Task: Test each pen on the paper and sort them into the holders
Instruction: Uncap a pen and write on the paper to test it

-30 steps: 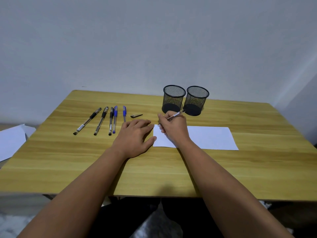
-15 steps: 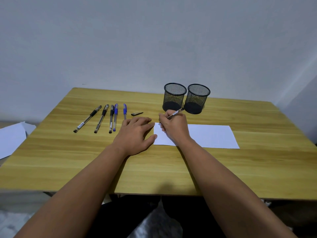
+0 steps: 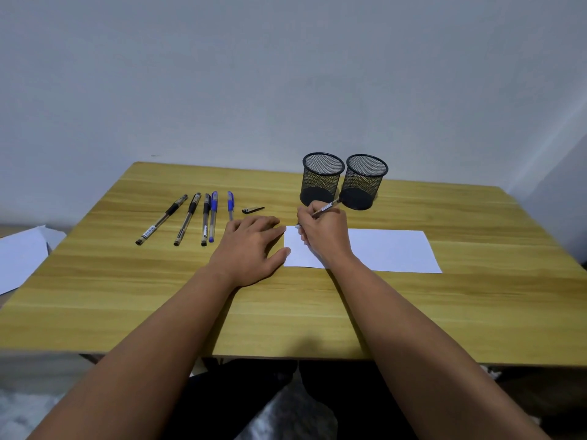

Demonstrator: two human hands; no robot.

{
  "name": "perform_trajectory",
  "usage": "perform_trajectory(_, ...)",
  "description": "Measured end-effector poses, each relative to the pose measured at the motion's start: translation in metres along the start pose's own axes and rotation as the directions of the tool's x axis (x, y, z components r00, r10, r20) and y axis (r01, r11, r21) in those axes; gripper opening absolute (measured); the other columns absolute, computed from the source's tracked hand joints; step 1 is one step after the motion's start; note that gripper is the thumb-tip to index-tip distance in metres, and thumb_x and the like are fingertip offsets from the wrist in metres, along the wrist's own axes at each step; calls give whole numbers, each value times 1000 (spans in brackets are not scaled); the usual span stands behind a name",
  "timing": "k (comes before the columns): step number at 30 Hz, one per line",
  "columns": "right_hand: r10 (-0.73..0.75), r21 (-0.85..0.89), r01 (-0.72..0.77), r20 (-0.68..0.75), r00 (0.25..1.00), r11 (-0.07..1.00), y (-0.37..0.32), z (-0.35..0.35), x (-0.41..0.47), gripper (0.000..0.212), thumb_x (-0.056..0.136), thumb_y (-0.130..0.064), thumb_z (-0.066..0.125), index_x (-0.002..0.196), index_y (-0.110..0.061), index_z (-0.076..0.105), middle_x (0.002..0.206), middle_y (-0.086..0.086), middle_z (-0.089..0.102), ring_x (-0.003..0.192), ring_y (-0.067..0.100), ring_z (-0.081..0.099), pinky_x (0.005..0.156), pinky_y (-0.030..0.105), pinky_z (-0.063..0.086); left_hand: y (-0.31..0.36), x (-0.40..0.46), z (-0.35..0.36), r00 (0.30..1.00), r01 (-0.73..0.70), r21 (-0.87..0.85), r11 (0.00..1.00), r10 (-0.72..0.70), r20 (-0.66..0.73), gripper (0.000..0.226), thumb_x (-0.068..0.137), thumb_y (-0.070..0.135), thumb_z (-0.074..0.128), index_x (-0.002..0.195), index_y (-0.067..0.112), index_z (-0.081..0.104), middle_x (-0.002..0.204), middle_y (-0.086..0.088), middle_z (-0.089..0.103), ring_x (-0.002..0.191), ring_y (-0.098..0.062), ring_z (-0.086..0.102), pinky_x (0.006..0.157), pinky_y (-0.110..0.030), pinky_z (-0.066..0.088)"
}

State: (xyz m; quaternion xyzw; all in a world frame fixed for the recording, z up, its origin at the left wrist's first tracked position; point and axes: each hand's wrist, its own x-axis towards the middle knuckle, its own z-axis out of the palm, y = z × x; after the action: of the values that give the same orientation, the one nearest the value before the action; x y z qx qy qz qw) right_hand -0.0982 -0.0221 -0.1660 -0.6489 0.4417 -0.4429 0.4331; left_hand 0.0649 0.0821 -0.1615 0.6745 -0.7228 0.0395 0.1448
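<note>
Wooden table (image 3: 413,312) — on it five pens (image 3: 190,219), a cap (image 3: 253,210), paper (image 3: 390,250), two mesh holders (image 3: 344,181).

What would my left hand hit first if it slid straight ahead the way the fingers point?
Probably the paper: the left hand lies flat, fingers aimed right and slightly away, fingertips at its near-left edge.

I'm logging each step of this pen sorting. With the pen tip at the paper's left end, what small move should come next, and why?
Probably a short stroke across the paper. The right hand grips the uncapped pen with its tip at the sheet's left end, no mark shows there yet, and the left hand rests flat at that edge. Both holders look empty.
</note>
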Motion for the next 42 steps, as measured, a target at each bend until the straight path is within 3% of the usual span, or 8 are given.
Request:
perform_trajectory(7, -16, -93, 16, 4, 1000, 996, 2, 1, 2, 49, 97, -17, 64, 52, -31, 52, 47, -10, 51, 53, 22, 58, 54, 37, 50, 1, 0, -2, 1000, 4, -5, 1000, -4, 7, 68, 92, 68, 31, 145, 33, 52, 152, 8, 47, 143, -17, 36, 113, -47, 28)
perform_trajectory(14, -38, -151, 32, -36, 999, 988, 1, 1, 1, 40, 94, -27, 62, 56, -26, 49, 53, -1, 51, 61, 43, 63, 57, 56, 58, 0, 0, 1, 1000, 2, -11, 1000, -2, -10, 63, 92, 67, 37, 143, 34, 55, 150, 9, 49, 141, -16, 37, 111, -46, 28)
perform_trajectory(18, -90, -183, 76, -69, 994, 980, -2, 1, 0, 43, 95, -25, 61, 56, -24, 41, 54, 1, 45, 57, 28, 47, 60, 53, 55, -1, 0, 1, 1000, 3, -9, 1000, -3, -5, 63, 93, 67, 36, 144, 34, 53, 152, 9, 48, 142, -15, 35, 112, -46, 28)
perform_trajectory(23, -104, -211, 84, -86, 991, 974, -8, 1, -4, 45, 97, -22, 60, 57, -25, 40, 53, -3, 44, 58, 35, 51, 59, 45, 49, 0, 0, 0, 1000, 4, -13, 1000, -4, -7, 64, 93, 67, 36, 145, 34, 53, 152, 10, 48, 142, -15, 35, 112, -46, 28)
perform_trajectory(27, -17, -120, -1, -145, 989, 993, -8, -1, -4, 57, 100, -16, 61, 49, -31, 42, 46, -13, 38, 51, 18, 39, 55, 35, 39, 0, 0, -1, 1000, 6, -24, 1000, -6, -4, 63, 94, 66, 38, 145, 33, 52, 152, 9, 47, 143, -15, 35, 112, -45, 28)
perform_trajectory(30, 66, -14, -70, -172, 983, 997, -10, -4, -3, 57, 101, -16, 60, 48, -29, 44, 45, -13, 44, 46, 14, 49, 50, 31, 44, 0, 0, -1, 1000, 7, -21, 1000, -7, -9, 62, 94, 66, 39, 145, 34, 53, 152, 10, 48, 143, -15, 35, 112, -44, 28)
perform_trajectory(33, 139, 92, -124, -181, 974, 988, -14, -6, -2, 50, 100, -20, 62, 52, -27, 48, 54, 1, 58, 53, 20, 60, 51, 33, 49, 0, 0, -1, 1000, 3, -27, 1000, -3, -2, 63, 94, 66, 38, 146, 33, 52, 152, 10, 47, 143, -15, 35, 112, -45, 27)
perform_trajectory(42, 295, 326, -251, -91, 951, 912, -20, -17, 8, 35, 103, -28, 70, 73, -10, 65, 65, 12, 69, 51, 19, 54, 48, 27, 41, -1, -1, -1, 1000, 3, -13, 1000, -3, 5, 63, 94, 66, 38, 146, 34, 51, 153, 11, 46, 143, -14, 34, 111, -44, 27)
